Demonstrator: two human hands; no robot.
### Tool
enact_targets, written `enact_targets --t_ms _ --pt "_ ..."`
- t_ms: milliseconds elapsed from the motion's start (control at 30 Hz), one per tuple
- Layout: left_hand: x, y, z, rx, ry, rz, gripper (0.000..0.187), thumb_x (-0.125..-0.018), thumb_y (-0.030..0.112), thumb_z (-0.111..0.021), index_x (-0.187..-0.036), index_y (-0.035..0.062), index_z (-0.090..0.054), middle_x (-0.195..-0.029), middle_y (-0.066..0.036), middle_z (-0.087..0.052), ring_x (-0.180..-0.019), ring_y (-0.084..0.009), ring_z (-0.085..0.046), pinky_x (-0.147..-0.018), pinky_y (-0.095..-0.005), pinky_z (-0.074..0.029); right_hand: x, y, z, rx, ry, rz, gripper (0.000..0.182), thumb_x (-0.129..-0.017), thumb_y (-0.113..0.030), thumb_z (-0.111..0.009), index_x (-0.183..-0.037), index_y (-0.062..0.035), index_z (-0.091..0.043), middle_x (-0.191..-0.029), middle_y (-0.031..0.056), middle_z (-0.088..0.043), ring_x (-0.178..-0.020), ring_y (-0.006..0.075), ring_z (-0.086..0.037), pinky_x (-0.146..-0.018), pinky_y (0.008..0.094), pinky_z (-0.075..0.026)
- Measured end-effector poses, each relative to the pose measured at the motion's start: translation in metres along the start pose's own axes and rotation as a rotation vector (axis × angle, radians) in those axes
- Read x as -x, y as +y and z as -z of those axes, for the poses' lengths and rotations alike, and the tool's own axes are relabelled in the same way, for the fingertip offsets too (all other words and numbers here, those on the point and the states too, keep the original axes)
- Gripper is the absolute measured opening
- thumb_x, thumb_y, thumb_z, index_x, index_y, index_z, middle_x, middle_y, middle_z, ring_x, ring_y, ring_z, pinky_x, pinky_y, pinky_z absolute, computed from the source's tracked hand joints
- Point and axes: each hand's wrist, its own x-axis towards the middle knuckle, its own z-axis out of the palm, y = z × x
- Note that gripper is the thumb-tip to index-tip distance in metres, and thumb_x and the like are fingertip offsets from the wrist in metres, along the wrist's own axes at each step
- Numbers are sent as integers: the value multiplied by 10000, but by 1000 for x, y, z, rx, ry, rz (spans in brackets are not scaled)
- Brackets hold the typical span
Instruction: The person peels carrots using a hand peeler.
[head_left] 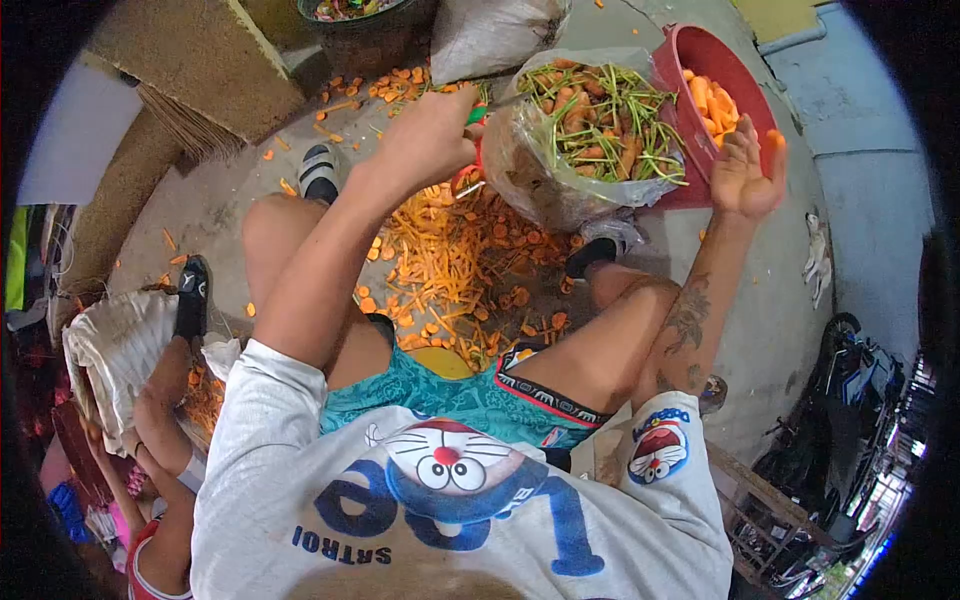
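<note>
A grey concrete floor (765, 290) meets a pale blue wall (865, 190) on the right; daylight enters at the near right.

Your left hand (430, 140) grips a green handle (477, 114) near the carrot bag (540, 185); your right hand (748, 175) spreads open at the red tub (683, 100)!

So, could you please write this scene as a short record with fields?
left hand: closed on green-handled tool
right hand: open, palm showing, at the red basin
red basin: holds peeled carrots
plastic bag: unpeeled carrots with green stems
floor: orange peelings and round slices
nearby: another person, partly in view
</note>
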Motion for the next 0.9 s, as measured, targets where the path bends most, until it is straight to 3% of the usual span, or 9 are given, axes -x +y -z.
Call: enact_targets --t_ms 67,133,200,233,267,400,667,767,900 --pt "-3 -1 2 8 28 -8 276 -903 158 -650 -1105 -25 -604 -908 -286 -677 -905 -474 -656 -765 -539 -497 -7 19 8 233 94 -108 329 -1015 -301 -609 -1222 -47 -648 -1126 99 -689 -828 133 -592 -681 267 -501" --pt "-6 -3 1 11 55 -14 279 -917 175 -665 -1103 -22 -594 -941 -285 -677 -919 -471 -653 -770 -534 -494 -8 66 14 736 179 -159 320 -1003 -299 -624 -1186 -46 -694 -1047 50 -720 -773 122 -607 -664 284 -506" --pt "-8 -7 -1 19 69 -30 279 -911 177 -676 -1090 -21 -592 -936 -283 -677 -919 -471 -652 -770 -533 -494 -21 104 24 1403 162 -238 319 -962 -301 -658 -1093 -25 -750 -949 66 -761 -754 162 -680 -706 330 -548" --pt "-9 -6 -2 33 87 -57 280 -905 178 -687 -1077 -21 -591 -931 -282 -676 -920 -471 -651 -769 -532 -493 -18 115 13 1875 15 -7 312 -914 -291 -683 -1029 -16 -776 -922 142 -773 -813 258 -746 -786 373 -576" --pt "-9 -5 -4 30 85 -60 280 -905 178 -687 -1077 -21 -591 -931 -282 -676 -920 -471 -651 -769 -532 -493 -23 128 13 1973 19 -35 317 -871 -312 -706 -1008 -37 -784 -975 207 -755 -944 327 -743 -881 409 -567" --pt "-5 1 2 -1 88 -33 284 -893 175 -702 -1060 -25 -590 -903 -281 -676 -906 -481 -648 -766 -538 -493 -32 168 13 2168 99 -265 399 -849 -373 -716 -1060 -38 -766 -1041 233 -741 -1029 387 -710 -908 471 -555" --pt "-8 -8 8 -6 62 -3 245 -878 132 -693 -1030 -25 -584 -897 -298 -670 -904 -485 -646 -766 -546 -494 -39 181 19 2162 160 -376 495 -798 -424 -742 -1100 -31 -726 -1096 237 -727 -1029 407 -700 -908 477 -543" --pt "-6 -6 10 18 82 -30 247 -883 135 -694 -1034 -25 -581 -896 -292 -669 -902 -481 -649 -762 -540 -496 -32 188 33 1945 142 -212 532 -762 -395 -783 -1137 -27 -701 -1060 225 -730 -992 396 -705 -891 452 -542" --pt "-4 -3 10 5 91 1 241 -887 132 -698 -1034 -18 -580 -899 -280 -673 -897 -472 -657 -749 -522 -501 -23 184 15 1712 221 56 443 -786 -282 -780 -1099 6 -658 -992 167 -732 -921 308 -709 -847 406 -544"
